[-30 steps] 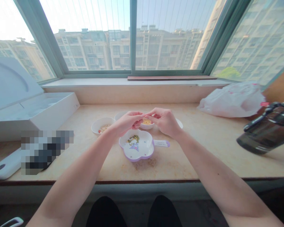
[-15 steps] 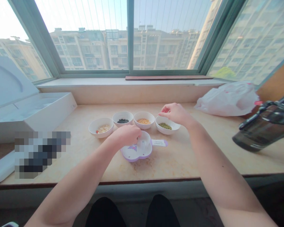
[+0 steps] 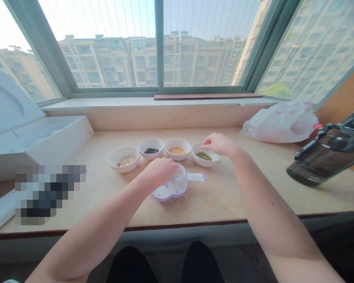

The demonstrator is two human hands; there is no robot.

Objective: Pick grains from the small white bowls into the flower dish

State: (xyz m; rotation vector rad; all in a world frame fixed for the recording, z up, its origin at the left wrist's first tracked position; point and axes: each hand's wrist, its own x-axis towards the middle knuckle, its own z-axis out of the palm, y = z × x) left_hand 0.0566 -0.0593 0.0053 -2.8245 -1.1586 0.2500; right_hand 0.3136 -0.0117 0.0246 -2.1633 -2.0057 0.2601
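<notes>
My left hand (image 3: pixel 163 171) is over a white and purple butterfly-like tray (image 3: pixel 171 196), its fingers curled downward and closed; their tips are mostly hidden. At the tray's right is a purple-edged handle (image 3: pixel 196 177) with a printed label. My right hand (image 3: pixel 220 144) hovers over the far side of a white bowl (image 3: pixel 208 163) of green mung beans (image 3: pixel 203 156), thumb and fingers pinched together. Whatever the pinch holds is too small to make out. Left of it stand bowls with yellow kernels (image 3: pixel 177 151), black beans (image 3: pixel 151 151) and pale flat pieces (image 3: pixel 126 160).
An open white box (image 3: pixel 59 135) stands at the left, near a pixelated object (image 3: pixel 48 196). At the right are a white plastic bag (image 3: pixel 280 122) and a tilted dark translucent bottle (image 3: pixel 321 157). The stone counter (image 3: pixel 106 208) ends at a dark front edge.
My right hand has lowered slightly toward the mung bean bowl. My left hand has moved slightly right over the tray and covers more of its printed figure. The view has shifted a little.
</notes>
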